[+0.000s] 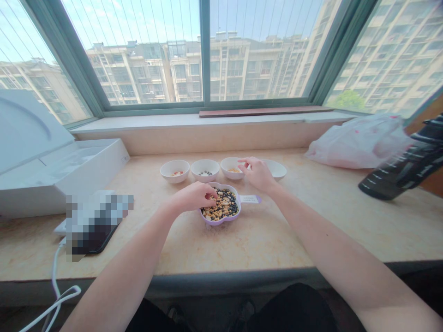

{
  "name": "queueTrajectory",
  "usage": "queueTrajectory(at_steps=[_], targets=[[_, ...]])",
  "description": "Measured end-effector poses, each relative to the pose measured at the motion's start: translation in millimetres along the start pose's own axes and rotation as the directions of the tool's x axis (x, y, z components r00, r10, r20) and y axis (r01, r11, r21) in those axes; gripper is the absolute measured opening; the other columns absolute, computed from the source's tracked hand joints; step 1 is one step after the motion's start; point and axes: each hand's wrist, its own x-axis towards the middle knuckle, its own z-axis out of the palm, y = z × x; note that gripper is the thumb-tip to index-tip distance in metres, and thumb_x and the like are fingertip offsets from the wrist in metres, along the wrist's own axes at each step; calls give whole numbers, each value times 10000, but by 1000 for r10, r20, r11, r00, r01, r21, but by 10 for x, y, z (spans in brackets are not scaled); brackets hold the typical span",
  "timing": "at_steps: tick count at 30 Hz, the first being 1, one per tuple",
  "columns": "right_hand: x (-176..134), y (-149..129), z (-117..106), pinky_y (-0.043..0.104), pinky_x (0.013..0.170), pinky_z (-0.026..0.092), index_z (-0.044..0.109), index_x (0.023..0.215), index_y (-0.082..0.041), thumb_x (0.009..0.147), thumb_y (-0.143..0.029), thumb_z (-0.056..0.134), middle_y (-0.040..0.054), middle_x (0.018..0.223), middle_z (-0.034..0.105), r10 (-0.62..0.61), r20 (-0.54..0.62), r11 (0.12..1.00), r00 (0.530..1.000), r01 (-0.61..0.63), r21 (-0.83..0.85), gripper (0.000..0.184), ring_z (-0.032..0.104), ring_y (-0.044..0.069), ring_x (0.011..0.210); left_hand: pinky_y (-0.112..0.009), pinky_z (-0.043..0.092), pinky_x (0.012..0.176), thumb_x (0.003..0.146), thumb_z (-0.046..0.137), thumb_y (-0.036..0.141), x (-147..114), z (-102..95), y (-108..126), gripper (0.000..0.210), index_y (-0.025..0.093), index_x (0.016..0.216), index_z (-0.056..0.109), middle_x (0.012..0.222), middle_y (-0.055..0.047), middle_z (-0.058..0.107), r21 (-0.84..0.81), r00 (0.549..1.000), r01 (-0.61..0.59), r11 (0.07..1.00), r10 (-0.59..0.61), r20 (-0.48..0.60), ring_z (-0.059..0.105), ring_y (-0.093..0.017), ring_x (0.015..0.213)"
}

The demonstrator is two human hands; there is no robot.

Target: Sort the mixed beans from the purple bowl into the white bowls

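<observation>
A lilac scalloped bowl on the counter holds a mix of black, yellow and pale beans. My left hand reaches over its left rim, with curled fingers touching the beans. Whatever lies between those fingertips is hidden. Over the third small white bowl, which has some yellow pieces in it, my right hand hovers with its fingers slightly apart and nothing visible in them. To the left stand a white bowl with dark beans and one with reddish and pale pieces.
Partly behind my right hand is a fourth white bowl. A labelled tab lies at the lilac bowl's right. An opened white box, a pixelated phone and a cable are left; a plastic bag and dark bottle right.
</observation>
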Motion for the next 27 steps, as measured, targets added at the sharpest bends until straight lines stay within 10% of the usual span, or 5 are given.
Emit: queueTrajectory(at_steps=[19, 27], targets=[[-167, -375, 7, 308, 758, 478, 768, 950, -170, 921, -282, 614, 74, 947, 750, -92, 146, 991, 985, 77, 108, 193, 640, 187, 787, -264, 348, 503, 706, 673, 115, 67, 142, -44, 131, 228, 665, 725, 656, -15, 692, 173, 981, -120, 978, 143, -133, 569, -157, 552], [-199, -425, 15, 307, 735, 465, 769, 946, -152, 918, -249, 616, 72, 887, 739, -116, 174, 988, 978, 96, 118, 183, 625, 182, 762, -260, 374, 578, 838, 565, 202, 49, 88, 132, 168, 193, 746, 705, 782, -19, 715, 414, 998, 48, 909, -65, 26, 602, -153, 673]])
